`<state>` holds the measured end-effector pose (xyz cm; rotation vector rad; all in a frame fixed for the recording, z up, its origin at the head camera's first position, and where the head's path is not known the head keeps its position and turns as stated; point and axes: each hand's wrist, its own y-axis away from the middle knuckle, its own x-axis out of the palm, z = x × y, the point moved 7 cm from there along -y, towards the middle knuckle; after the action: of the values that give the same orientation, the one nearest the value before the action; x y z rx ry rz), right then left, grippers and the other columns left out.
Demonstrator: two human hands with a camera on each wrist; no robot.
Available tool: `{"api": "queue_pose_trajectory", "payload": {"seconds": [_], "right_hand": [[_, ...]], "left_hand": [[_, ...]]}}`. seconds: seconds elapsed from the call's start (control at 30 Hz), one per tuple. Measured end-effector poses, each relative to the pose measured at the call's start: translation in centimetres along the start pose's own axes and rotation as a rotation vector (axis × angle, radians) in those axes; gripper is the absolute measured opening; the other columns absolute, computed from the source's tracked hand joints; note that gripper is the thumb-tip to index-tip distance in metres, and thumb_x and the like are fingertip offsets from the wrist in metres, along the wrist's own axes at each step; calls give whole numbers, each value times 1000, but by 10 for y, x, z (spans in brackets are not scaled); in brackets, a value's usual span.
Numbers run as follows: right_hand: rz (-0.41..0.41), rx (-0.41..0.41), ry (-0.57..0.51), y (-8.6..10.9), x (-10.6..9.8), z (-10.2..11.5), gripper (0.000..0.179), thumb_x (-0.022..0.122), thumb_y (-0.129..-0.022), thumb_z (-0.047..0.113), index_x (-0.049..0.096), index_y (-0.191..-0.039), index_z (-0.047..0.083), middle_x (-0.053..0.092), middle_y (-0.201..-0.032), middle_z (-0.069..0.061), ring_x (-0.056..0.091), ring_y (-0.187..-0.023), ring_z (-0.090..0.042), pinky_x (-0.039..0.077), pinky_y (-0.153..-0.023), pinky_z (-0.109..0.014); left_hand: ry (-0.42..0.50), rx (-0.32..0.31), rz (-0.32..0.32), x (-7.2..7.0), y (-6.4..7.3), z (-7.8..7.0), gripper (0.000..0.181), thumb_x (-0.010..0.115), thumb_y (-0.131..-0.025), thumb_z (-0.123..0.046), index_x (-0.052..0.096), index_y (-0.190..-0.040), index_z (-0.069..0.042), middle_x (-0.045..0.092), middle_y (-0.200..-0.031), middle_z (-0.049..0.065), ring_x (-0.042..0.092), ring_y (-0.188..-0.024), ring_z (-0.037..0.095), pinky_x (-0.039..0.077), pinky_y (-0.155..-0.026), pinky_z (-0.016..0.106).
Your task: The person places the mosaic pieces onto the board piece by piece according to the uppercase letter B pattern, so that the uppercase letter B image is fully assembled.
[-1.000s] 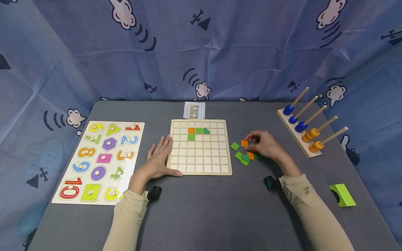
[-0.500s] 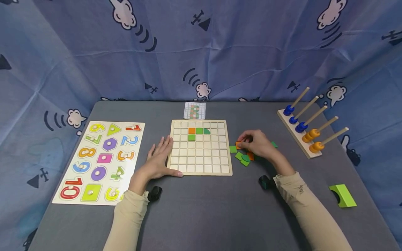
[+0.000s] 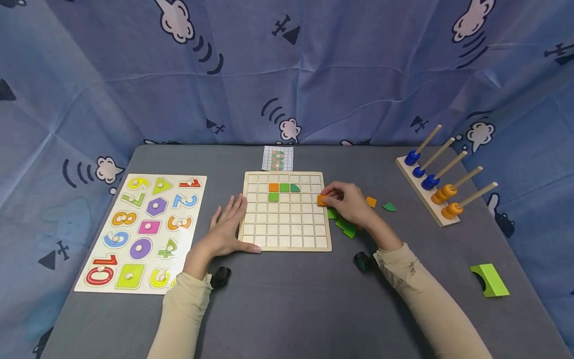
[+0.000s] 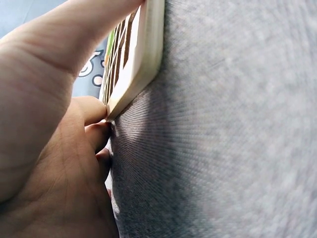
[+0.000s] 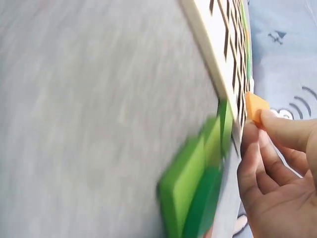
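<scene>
A wooden grid board (image 3: 284, 239) lies mid-table with several tiles in its upper cells: an orange square (image 3: 273, 187), green squares (image 3: 273, 197) and a dark green quarter-round tile (image 3: 294, 188). My left hand (image 3: 226, 227) rests at the board's left side, fingers spread and straight, thumb along the front edge. My right hand (image 3: 350, 202) pinches an orange square tile (image 5: 256, 106) between thumb and fingers over the board's right edge. Below that hand lie loose green tiles (image 3: 345, 227), partly covered by it in the head view.
A pattern card (image 3: 277, 158) sits behind the board. To the left lies a number and shape puzzle (image 3: 148, 214). A bead abacus (image 3: 430, 187) and a green arch block (image 3: 491, 279) are at the right. Another orange tile (image 3: 371, 202) and a green quarter-round (image 3: 389, 207) lie beyond the right hand.
The right hand has moved left from the loose tiles to the board's right edge, carrying the orange tile. A green square and a quarter-round have shifted. The left hand stays put.
</scene>
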<state>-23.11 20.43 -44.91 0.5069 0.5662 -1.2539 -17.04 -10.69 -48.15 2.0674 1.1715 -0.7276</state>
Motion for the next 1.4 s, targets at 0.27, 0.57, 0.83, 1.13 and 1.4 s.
{"api": "queue_pose_trajectory", "payload": {"seconds": [0.27, 0.57, 0.83, 1.13, 1.4], "right_hand": [[26, 12, -61, -13, 25, 16, 15, 71, -101, 5, 74, -115, 2, 75, -109, -17, 71, -94, -27, 58, -83, -35], [35, -13, -3, -28, 41, 29, 10, 72, -101, 7, 73, -110, 3, 74, -102, -15, 68, -88, -25, 55, -80, -34], [40, -40, 45, -32, 46, 34, 10, 72, -101, 8, 74, -110, 4, 73, -99, -13, 65, -86, -23, 53, -77, -32], [15, -59, 51, -32, 47, 37, 12, 76, -98, 7, 79, -109, 3, 72, -97, -12, 63, -82, -21, 51, -74, -30], [10, -74, 38, -28, 46, 37, 14, 76, -98, 6, 77, -111, 1, 71, -96, -13, 62, -81, -22, 51, -73, -31]], "left_hand": [[-4, 0, 0, 0, 0, 1, 139, 95, -76, -47, 2, -171, -7, -5, -181, 9, -11, -167, 31, -7, -132, 59], [-10, -3, 4, 1, -1, 1, 139, 95, -77, -48, 1, -171, -8, -5, -181, 8, -11, -167, 31, -7, -132, 59], [-3, -1, 2, 0, -1, 1, 138, 95, -77, -48, 2, -171, -7, -5, -181, 8, -10, -167, 31, -7, -132, 59], [-6, -1, -2, -1, 0, 1, 138, 94, -77, -48, 3, -171, -7, -4, -181, 9, -10, -167, 31, -7, -132, 59], [-15, 3, -3, 1, -1, 2, 138, 94, -77, -49, 2, -171, -8, -4, -181, 9, -10, -167, 31, -7, -132, 60]]}}
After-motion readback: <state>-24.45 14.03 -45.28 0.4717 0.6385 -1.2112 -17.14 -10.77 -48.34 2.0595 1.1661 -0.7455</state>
